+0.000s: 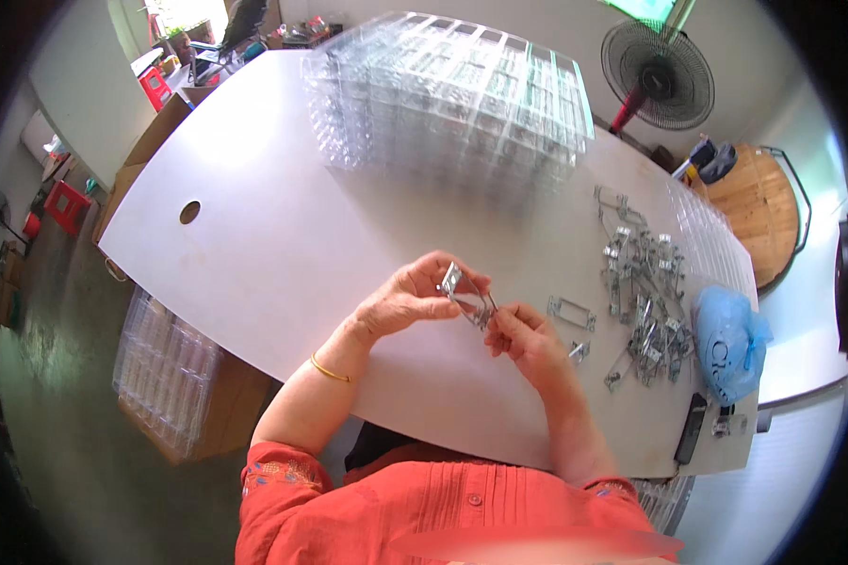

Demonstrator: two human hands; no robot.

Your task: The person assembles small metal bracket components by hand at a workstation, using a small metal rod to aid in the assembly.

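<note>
Head view shows a small metal bracket (466, 294), thin stamped sheet with a bright zinc-like sheen, held above the near half of the tabletop (283, 235), a little right of its middle. The left hand (415, 297) pinches the bracket's upper end, where a small square tab stands up, between thumb and fingertips. The right hand (528, 339) is closed on its lower end, fingers curled tight around it. To do this well, I judge, both grips should stay near the ends so the slim frame does not twist, with the fingertips kept off the sharp stamped edges.

Just right of the hands a flat rectangular bracket frame (572, 313) lies alone on the smooth white surface. Beyond it, toward the right edge, a loose heap of brackets (645, 292) sprawls in a tangle, angular and glinting. A crumpled blue plastic bag (728, 341) sits near the right corner, and a slim black object (693, 428) lies at the near edge. At the far edge, stacked clear plastic trays (452, 94) with moulded pockets rise high, glossy and translucent.
</note>
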